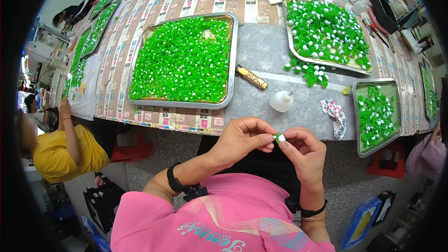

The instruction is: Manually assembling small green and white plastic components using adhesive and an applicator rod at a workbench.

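Note:
Just past the table's near edge, I hold a small green-and-white plastic piece (280, 137) between both hands. My left hand (240, 142) pinches its green side between thumb and fingers. The thumb and forefinger of my right hand (304, 154) close on the white, rounded side. Beyond my hands stands a white squeeze bottle (281, 101) with a thin needle tip. Several similar green-and-white pieces (310, 71) lie loose on the grey mat (261, 42). Fine detail of the held piece is covered by my fingertips.
A large metal tray (179, 104) of green pieces lies left of the mat; another tray (326, 64) is far right, a smaller one (398, 128) near right. A gold-and-black stick-shaped object (252, 77) and a floral cloth (334, 114) flank the bottle. A person in yellow (70, 151) works at left.

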### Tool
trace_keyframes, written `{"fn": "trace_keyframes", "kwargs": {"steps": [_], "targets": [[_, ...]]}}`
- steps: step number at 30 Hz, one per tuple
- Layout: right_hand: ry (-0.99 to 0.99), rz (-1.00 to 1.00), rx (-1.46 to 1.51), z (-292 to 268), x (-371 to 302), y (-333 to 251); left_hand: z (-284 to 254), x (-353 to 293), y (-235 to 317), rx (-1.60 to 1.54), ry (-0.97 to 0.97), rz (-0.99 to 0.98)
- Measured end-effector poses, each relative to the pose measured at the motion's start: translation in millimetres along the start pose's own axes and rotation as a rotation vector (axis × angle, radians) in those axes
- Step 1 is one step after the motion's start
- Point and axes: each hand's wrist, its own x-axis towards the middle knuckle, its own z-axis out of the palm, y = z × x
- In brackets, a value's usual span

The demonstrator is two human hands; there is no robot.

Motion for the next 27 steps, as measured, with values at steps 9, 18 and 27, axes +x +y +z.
{"fn": "trace_keyframes", "kwargs": {"steps": [9,18,27], "targets": [[0.025,-0.061,-0.145,-1.6,-4.8,-1.0,3.1,-2.3,-1.3,0.16,0.024,0.079],[0.043,-0.187,-0.216,-2.4,-6.3,5.9,4.1,-1.5,-6.9,0.24,0.039,0.129],[0.063,-0.262,-0.249,-6.5,-8.6,10.1,7.0,-1.2,-5.4,0.239,-0.004,0.162]]}}
